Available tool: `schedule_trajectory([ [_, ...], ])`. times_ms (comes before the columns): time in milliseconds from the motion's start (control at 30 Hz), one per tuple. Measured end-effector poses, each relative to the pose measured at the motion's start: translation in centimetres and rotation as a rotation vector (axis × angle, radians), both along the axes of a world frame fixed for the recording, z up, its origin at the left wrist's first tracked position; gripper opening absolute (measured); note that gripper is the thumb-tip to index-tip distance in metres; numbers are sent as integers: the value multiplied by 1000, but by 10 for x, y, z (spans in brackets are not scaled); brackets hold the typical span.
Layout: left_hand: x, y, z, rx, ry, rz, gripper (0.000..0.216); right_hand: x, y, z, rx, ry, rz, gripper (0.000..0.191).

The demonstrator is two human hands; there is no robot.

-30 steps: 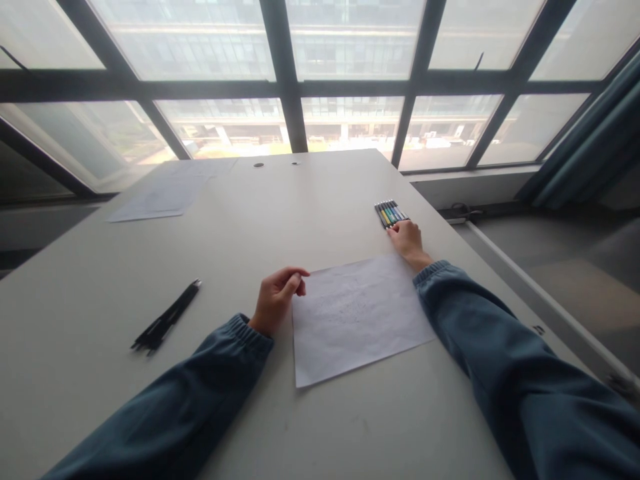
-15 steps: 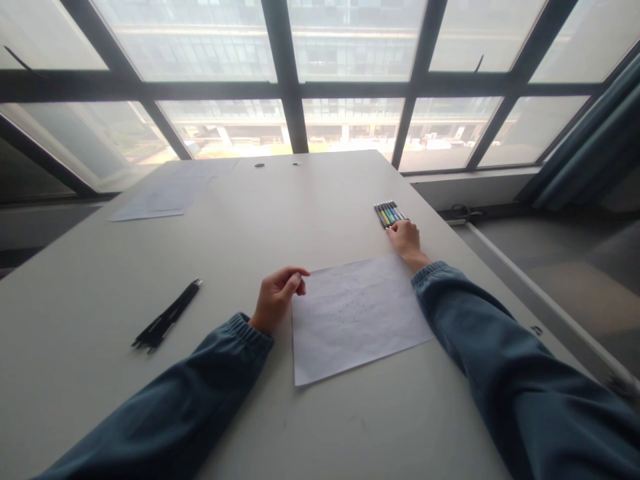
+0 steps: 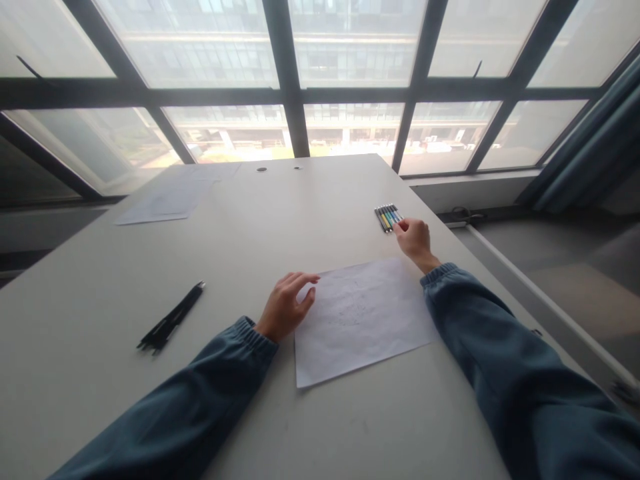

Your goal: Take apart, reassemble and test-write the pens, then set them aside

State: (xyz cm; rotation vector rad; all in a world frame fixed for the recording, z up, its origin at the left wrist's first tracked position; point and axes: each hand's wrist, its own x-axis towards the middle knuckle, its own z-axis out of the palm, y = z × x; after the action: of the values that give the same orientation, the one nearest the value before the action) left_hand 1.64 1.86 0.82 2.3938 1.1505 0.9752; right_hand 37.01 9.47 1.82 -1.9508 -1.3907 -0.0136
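A white sheet of paper (image 3: 365,327) with a faint pencil drawing lies on the pale table (image 3: 280,220) in front of me. My left hand (image 3: 287,308) rests at the sheet's upper left corner, fingers stretched out and lying on its edge. A row of several coloured pens (image 3: 387,216) lies beyond the sheet to the right. My right hand (image 3: 415,239) is at the near end of that row, its fingers curled in a pinch on the end of the rightmost pen.
A few black pens (image 3: 171,318) lie together on the left of the table. Loose sheets (image 3: 165,201) sit at the far left corner. The table's right edge drops off close beside my right arm. A large window fills the back and a blue curtain (image 3: 593,143) hangs at the right.
My left hand has uncurled and laid its fingers flat on the paper's edge. My right hand has lifted slightly and pinched at the pens' near end.
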Motion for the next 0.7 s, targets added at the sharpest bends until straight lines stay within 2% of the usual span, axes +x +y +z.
schedule_trajectory([
  [67,-1,0,-2,41,128,-22,27,-14,-13,9,40,19,108,23],
  [167,-2,1,-3,41,238,-26,32,-46,-41,14,26,21,383,21],
  [233,-3,2,-3,27,276,-24,33,-66,-62,12,27,-17,578,18],
  [333,-3,2,-3,8,298,-14,31,-89,-87,2,15,-66,770,16],
  [500,-3,3,-3,-5,295,-9,28,-102,-102,-13,-31,-163,928,17],
  [700,-2,1,-1,-28,310,-5,29,-102,-101,-13,-73,-208,961,15],
])
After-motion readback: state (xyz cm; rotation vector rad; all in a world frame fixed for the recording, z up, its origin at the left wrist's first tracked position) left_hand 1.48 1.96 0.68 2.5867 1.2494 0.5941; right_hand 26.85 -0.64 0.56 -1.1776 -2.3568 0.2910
